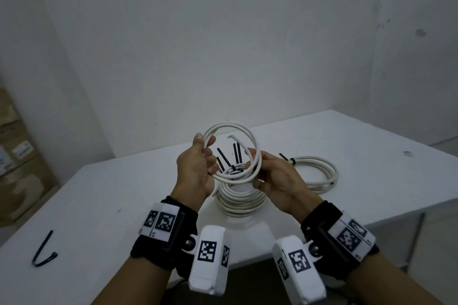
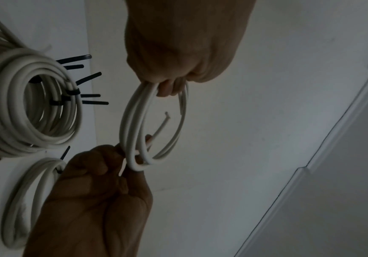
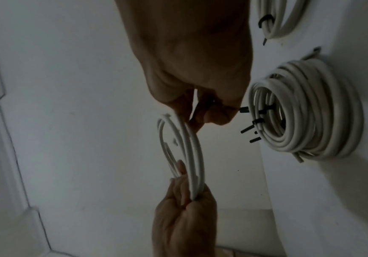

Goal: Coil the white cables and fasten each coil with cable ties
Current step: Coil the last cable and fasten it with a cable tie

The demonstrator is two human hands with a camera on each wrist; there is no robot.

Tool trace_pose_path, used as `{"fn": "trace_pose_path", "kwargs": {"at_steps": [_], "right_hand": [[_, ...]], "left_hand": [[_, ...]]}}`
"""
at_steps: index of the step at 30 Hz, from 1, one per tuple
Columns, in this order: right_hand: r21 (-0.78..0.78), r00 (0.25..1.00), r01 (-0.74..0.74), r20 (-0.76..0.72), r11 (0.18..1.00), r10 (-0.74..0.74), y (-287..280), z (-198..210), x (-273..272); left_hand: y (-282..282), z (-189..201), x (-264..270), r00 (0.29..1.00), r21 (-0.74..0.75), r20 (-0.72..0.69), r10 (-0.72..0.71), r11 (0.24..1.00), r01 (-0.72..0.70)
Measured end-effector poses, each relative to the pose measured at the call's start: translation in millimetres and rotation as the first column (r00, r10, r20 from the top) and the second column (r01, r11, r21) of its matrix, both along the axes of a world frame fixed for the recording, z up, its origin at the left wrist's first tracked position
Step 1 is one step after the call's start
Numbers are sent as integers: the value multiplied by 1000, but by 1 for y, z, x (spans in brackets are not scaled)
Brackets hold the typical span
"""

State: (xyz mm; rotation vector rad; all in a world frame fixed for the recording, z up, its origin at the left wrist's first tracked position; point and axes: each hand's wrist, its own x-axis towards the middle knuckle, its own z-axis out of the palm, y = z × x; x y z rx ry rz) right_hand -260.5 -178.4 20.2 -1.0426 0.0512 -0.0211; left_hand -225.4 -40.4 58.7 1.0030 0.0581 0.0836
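Both hands are holding 1 small coil of white cable (image 1: 233, 153) up in the air above the middle of the white table (image 1: 104, 205), the loops standing roughly upright between them. The left hand (image 1: 195, 168) is gripping the coil's left side, fingers curled round the bundled loops with the thumb pointing up beside them. The right hand (image 1: 277, 178) is pinching the coil's right side between thumb and fingertips, and a short free cable end (image 2: 162, 125) is poking into the ring's opening. Directly under the held coil, a thick stack of coiled cables (image 1: 241, 199) is lying on the table, bound with black cable ties (image 1: 224, 157) whose tails are sticking up and out. Just beside it, toward the table's right edge, a wider flat coil (image 1: 314, 173) is lying with 1 black tie around it. Well apart, near the table's front left corner, a loose bent black cable tie (image 1: 44, 250) is lying by itself. Cardboard boxes (image 1: 17, 156) are standing beyond the table's left edge.
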Motion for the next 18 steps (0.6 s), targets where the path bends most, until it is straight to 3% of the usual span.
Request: {"fn": "trace_pose_path", "kwargs": {"at_steps": [4,7,10,13,18], "right_hand": [[183,998,-61,33,981,56,-1,2,-2],[214,999,-28,22,976,24,-2,-2,-3],[-35,998,60,21,998,-59,-7,-8,-1],[-283,986,156,103,946,-132,-13,-7,3],[-485,974,124,227,866,-13,-10,0,5]], "left_hand": [[-1,-6,2,998,0,-59,39,999,-39],[-1,-9,1,998,6,-51,35,999,-34],[5,-12,2,999,36,-43,21,999,-20],[14,-16,2,999,88,-34,-3,996,6],[17,-19,-2,1000,167,-3,-1,986,2]]}}
